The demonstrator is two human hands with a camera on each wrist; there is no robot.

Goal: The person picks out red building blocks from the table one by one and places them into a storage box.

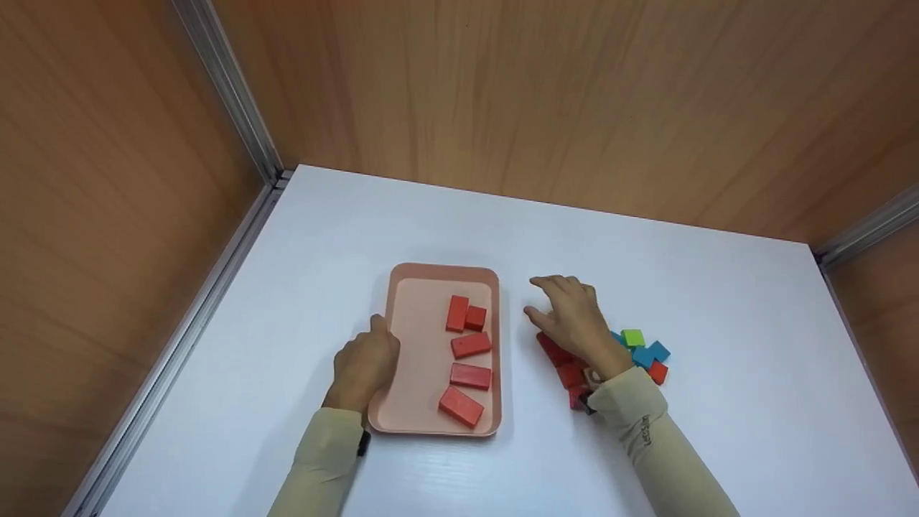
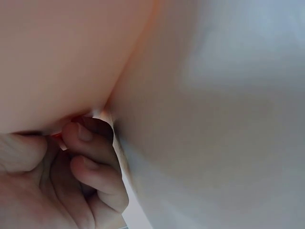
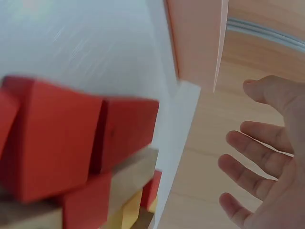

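A pink rectangular tray (image 1: 414,337) lies on the white table, with several red wooden blocks (image 1: 470,376) along its right side. My left hand (image 1: 364,365) grips the tray's left edge; in the left wrist view its fingers curl by the tray's wall (image 2: 66,57). Between the tray and a pile of blocks, my right hand (image 1: 574,314) is held with thumb and fingers spread, holding nothing. Beneath that hand and wrist are red blocks (image 1: 554,350), partly hidden. The right wrist view shows red blocks (image 3: 62,138) stacked with plain wood and yellow ones.
Right of the right wrist lie blue blocks (image 1: 643,357), a green block (image 1: 632,338) and a red block (image 1: 657,372). Wood-grain panels (image 1: 502,100) stand behind and at both sides of the table (image 1: 344,222), with metal rails (image 1: 237,93) at the corners.
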